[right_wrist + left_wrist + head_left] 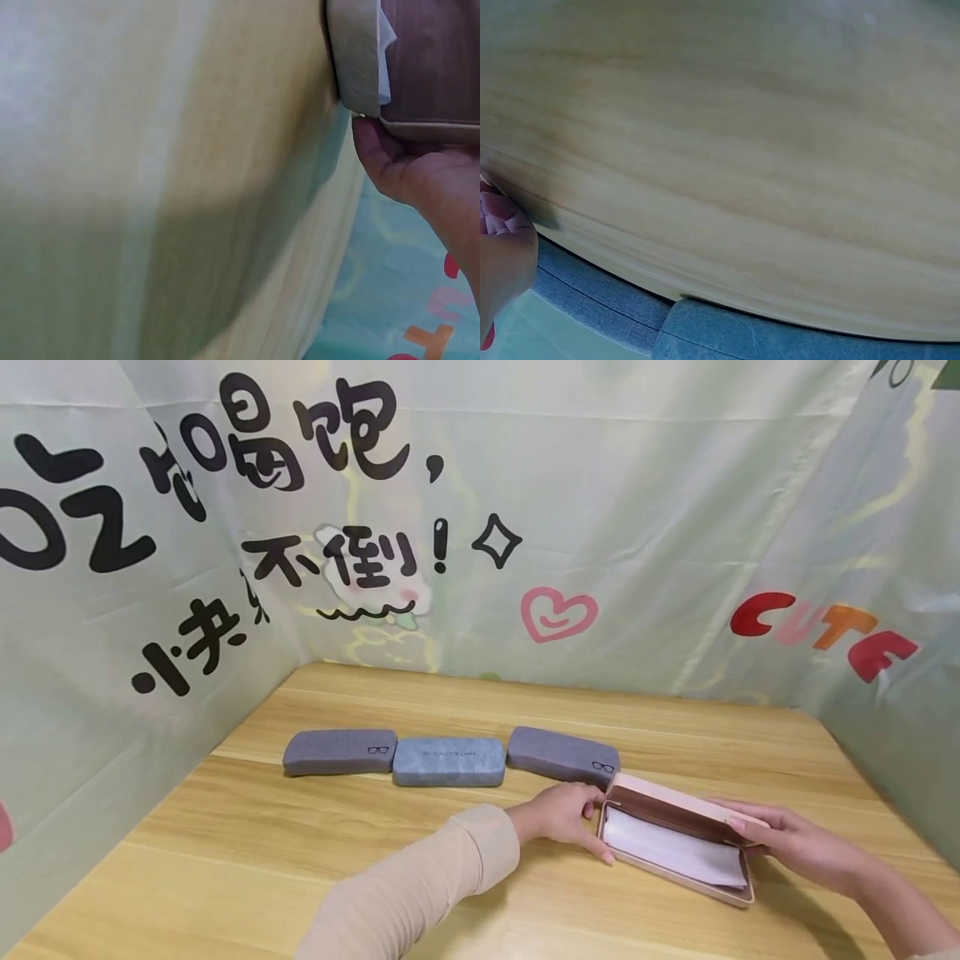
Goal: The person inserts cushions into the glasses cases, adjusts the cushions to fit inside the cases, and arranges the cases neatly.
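A pink glasses case [686, 808] stands with its lid part-way raised on the right of the table, in the head view. Inside its base lies a folded white cloth or paper [667, 845]. My left hand [562, 814] grips the left end, thumb at the front edge and fingers behind. Around the right end of the lid, my right hand [798, 843] has its thumb on the outer face and its fingers behind. The right wrist view shows the brown lining [435, 64] and my fingers under the case's end. Only part of my left hand [506, 262] enters the left wrist view.
Three closed glasses cases form a row further back: a grey-purple one [341, 752] at left, a blue one [448, 762] in the middle, another grey-purple one [562, 752] close behind my left hand. A printed curtain [637, 527] encloses the wooden table [225, 877].
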Action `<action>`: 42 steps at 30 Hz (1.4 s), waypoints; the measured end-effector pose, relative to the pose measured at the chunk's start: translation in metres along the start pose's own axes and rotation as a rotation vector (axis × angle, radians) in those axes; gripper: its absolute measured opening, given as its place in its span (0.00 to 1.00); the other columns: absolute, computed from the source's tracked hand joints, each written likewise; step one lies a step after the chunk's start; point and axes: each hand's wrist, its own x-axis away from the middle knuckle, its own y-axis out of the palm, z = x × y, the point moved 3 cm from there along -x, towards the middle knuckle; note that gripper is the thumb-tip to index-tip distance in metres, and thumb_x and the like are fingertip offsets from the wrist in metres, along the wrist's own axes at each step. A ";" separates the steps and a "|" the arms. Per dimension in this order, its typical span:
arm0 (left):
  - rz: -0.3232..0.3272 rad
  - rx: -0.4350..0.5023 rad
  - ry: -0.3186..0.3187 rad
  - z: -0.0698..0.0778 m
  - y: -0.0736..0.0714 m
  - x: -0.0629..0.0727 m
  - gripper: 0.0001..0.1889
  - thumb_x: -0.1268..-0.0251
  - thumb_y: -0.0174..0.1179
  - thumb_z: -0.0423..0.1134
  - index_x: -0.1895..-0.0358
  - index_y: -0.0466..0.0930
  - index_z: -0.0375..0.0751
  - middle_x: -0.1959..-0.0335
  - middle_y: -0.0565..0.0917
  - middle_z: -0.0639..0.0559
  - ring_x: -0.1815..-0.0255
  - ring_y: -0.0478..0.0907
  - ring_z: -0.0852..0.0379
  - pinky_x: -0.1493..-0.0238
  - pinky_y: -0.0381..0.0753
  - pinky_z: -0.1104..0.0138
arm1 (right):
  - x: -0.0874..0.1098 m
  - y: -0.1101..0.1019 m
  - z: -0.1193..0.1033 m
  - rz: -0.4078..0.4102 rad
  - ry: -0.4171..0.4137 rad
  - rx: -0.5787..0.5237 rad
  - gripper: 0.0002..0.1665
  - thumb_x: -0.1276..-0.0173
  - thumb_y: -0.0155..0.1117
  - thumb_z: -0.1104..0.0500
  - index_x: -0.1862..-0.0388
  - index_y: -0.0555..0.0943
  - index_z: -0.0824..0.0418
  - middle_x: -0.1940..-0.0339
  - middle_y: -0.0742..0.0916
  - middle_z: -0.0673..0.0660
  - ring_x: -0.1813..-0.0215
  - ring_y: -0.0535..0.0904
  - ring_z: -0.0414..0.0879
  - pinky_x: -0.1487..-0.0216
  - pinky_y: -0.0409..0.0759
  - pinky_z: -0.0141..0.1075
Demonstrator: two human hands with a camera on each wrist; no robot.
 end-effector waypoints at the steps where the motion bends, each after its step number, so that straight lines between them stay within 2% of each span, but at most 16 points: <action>1: 0.002 0.004 0.000 0.000 0.000 0.000 0.37 0.61 0.73 0.56 0.46 0.74 0.42 0.73 0.69 0.63 0.72 0.65 0.69 0.69 0.64 0.82 | 0.001 0.001 -0.001 0.031 0.006 0.070 0.25 0.24 0.33 0.64 0.31 0.64 0.54 0.41 0.72 0.26 0.42 0.63 0.18 0.50 0.67 0.19; 2: 0.003 0.007 -0.001 0.000 0.000 0.000 0.37 0.61 0.73 0.56 0.46 0.74 0.42 0.73 0.69 0.63 0.72 0.65 0.69 0.70 0.64 0.82 | 0.002 0.002 -0.002 0.059 0.005 0.134 0.25 0.24 0.35 0.64 0.30 0.63 0.57 0.41 0.71 0.26 0.42 0.62 0.17 0.50 0.67 0.18; 4: 0.005 0.009 -0.003 0.000 0.000 0.000 0.36 0.61 0.73 0.56 0.47 0.74 0.43 0.74 0.69 0.63 0.73 0.64 0.69 0.70 0.63 0.81 | 0.003 0.004 -0.003 0.091 0.021 0.185 0.25 0.24 0.37 0.64 0.30 0.62 0.62 0.41 0.72 0.27 0.42 0.62 0.17 0.50 0.67 0.19; 6: 0.005 0.011 -0.004 0.000 0.000 0.000 0.35 0.61 0.73 0.56 0.48 0.74 0.43 0.74 0.69 0.63 0.73 0.64 0.69 0.71 0.63 0.81 | 0.004 0.006 -0.005 0.122 0.030 0.237 0.24 0.25 0.39 0.63 0.31 0.62 0.61 0.41 0.72 0.27 0.42 0.62 0.16 0.51 0.67 0.20; 9: 0.004 0.011 -0.004 0.001 0.000 0.001 0.35 0.62 0.73 0.57 0.49 0.75 0.44 0.74 0.69 0.63 0.74 0.64 0.69 0.72 0.62 0.81 | 0.004 0.011 -0.007 0.150 0.046 0.239 0.24 0.25 0.41 0.63 0.31 0.63 0.61 0.41 0.73 0.27 0.42 0.63 0.17 0.51 0.68 0.20; 15: 0.008 0.022 0.005 0.001 0.000 0.001 0.37 0.61 0.73 0.56 0.44 0.74 0.45 0.75 0.69 0.63 0.74 0.64 0.70 0.73 0.62 0.81 | 0.006 0.016 -0.008 0.170 -0.020 0.266 0.24 0.26 0.41 0.65 0.32 0.64 0.63 0.40 0.72 0.28 0.41 0.63 0.17 0.51 0.67 0.19; 17: 0.012 0.018 0.009 0.001 0.000 0.001 0.37 0.61 0.73 0.56 0.44 0.75 0.45 0.75 0.69 0.63 0.75 0.63 0.70 0.73 0.62 0.81 | 0.007 0.017 -0.009 0.179 -0.017 0.281 0.24 0.26 0.42 0.65 0.32 0.63 0.62 0.40 0.73 0.28 0.41 0.63 0.17 0.51 0.67 0.19; 22: 0.020 0.016 0.007 0.003 -0.001 0.002 0.35 0.61 0.73 0.56 0.47 0.75 0.43 0.75 0.70 0.63 0.75 0.64 0.70 0.72 0.63 0.81 | 0.008 0.019 -0.010 0.217 -0.002 0.375 0.24 0.27 0.46 0.64 0.33 0.66 0.59 0.40 0.73 0.29 0.41 0.62 0.17 0.52 0.69 0.21; 27: 0.020 0.021 0.006 0.003 -0.001 0.003 0.36 0.61 0.73 0.55 0.45 0.75 0.42 0.75 0.70 0.63 0.74 0.65 0.70 0.70 0.64 0.81 | 0.008 0.021 -0.010 0.216 -0.018 0.406 0.24 0.29 0.48 0.65 0.34 0.68 0.59 0.41 0.73 0.30 0.41 0.62 0.17 0.53 0.70 0.21; 32: 0.023 0.033 0.009 0.000 0.003 0.000 0.32 0.61 0.73 0.55 0.51 0.76 0.43 0.75 0.69 0.63 0.75 0.64 0.70 0.71 0.64 0.81 | 0.008 0.021 -0.010 0.213 -0.068 0.425 0.24 0.31 0.50 0.67 0.35 0.69 0.61 0.40 0.73 0.30 0.41 0.62 0.17 0.53 0.70 0.20; 38: 0.027 0.011 0.007 0.000 0.003 -0.001 0.33 0.61 0.73 0.55 0.51 0.75 0.42 0.76 0.68 0.63 0.75 0.63 0.71 0.71 0.62 0.82 | 0.007 0.019 -0.006 0.159 -0.113 0.440 0.26 0.31 0.49 0.69 0.34 0.69 0.60 0.40 0.70 0.26 0.42 0.62 0.17 0.56 0.71 0.21; 42: 0.022 0.001 0.009 0.002 0.001 0.000 0.29 0.61 0.73 0.55 0.57 0.74 0.44 0.76 0.68 0.63 0.75 0.63 0.71 0.72 0.61 0.82 | 0.008 0.021 -0.004 0.168 -0.125 0.471 0.26 0.32 0.50 0.69 0.34 0.69 0.59 0.42 0.70 0.26 0.43 0.63 0.18 0.58 0.72 0.22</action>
